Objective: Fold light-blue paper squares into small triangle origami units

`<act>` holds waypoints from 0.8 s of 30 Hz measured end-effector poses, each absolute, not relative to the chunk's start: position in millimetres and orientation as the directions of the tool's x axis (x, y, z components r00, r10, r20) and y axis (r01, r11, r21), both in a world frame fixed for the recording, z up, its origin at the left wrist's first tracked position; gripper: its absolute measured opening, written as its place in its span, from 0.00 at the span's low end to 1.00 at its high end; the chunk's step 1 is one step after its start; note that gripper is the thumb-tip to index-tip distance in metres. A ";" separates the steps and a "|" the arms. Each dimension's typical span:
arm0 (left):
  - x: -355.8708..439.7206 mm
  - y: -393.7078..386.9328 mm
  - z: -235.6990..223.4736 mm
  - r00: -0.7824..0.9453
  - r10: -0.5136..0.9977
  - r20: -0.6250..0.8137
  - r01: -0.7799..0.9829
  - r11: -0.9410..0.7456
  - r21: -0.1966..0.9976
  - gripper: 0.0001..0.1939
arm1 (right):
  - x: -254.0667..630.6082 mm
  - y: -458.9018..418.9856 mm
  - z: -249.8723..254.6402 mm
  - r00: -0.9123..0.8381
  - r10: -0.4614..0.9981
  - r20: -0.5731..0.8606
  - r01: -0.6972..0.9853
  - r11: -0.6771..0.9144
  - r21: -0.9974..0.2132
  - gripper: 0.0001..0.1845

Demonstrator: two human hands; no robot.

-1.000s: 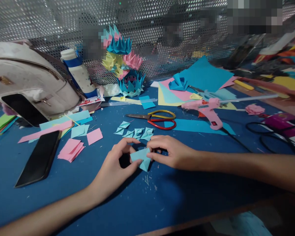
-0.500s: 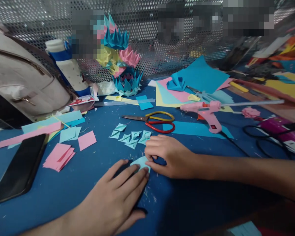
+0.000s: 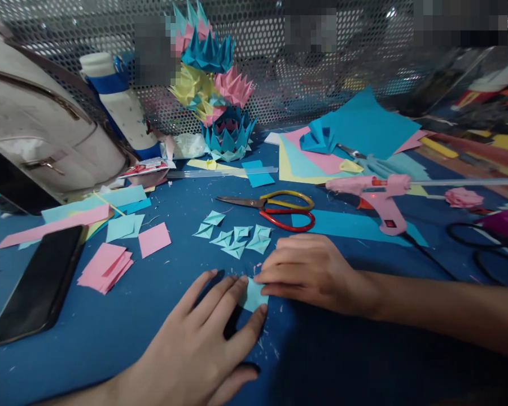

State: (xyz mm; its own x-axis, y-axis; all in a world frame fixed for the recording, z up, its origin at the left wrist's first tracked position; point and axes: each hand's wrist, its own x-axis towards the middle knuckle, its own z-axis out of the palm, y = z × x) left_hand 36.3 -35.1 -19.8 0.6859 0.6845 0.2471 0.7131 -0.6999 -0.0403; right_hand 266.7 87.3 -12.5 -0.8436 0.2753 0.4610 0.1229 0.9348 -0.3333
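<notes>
A small light-blue paper square (image 3: 254, 296) lies on the blue table between my two hands. My left hand (image 3: 203, 330) rests with spread fingers, its fingertips touching the paper's left side and lower edge. My right hand (image 3: 311, 273) has its fingers pressed together at the paper's upper right edge, gripping it there; the thumb is mostly hidden. Just beyond the hands lie several small folded light-blue paper pieces (image 3: 233, 242). Behind my right hand are scissors (image 3: 265, 204) with one yellow and one red handle.
A pink glue gun (image 3: 383, 197) with its cord lies at right over a blue paper strip (image 3: 338, 225). Left are pink paper squares (image 3: 104, 268), a black phone (image 3: 38, 282) and a bottle (image 3: 118, 107). Folded paper flowers (image 3: 214, 84) stand at the back beside stacked coloured sheets (image 3: 359, 127).
The view has shifted slightly, so things appear farther right. My right fingers have straightened from a curl onto the paper's edge. My left fingers have spread, leaving more of the paper uncovered.
</notes>
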 end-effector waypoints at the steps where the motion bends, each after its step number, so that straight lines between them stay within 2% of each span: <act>1: 36.3 -35.3 -19.6 0.687 0.683 0.248 0.711 -0.702 -0.036 0.26 | 266.9 87.9 -12.2 -0.853 0.240 0.464 0.092 0.943 -0.319 0.07; 12: 35.2 -35.5 -9.7 0.699 0.690 0.188 0.704 -0.710 -0.011 0.24 | 266.5 95.7 -11.4 -0.880 0.060 0.470 -0.064 0.968 -0.243 0.09; 19: 35.2 -36.7 -11.0 0.694 0.693 0.195 0.708 -0.706 -0.013 0.24 | 264.6 96.7 -8.7 -0.869 -0.046 0.493 -0.106 0.990 -0.095 0.06; 24: 34.8 -35.3 -10.3 0.693 0.691 0.207 0.708 -0.706 -0.011 0.24 | 265.0 97.2 -9.2 -0.870 -0.075 0.487 -0.125 0.990 -0.071 0.06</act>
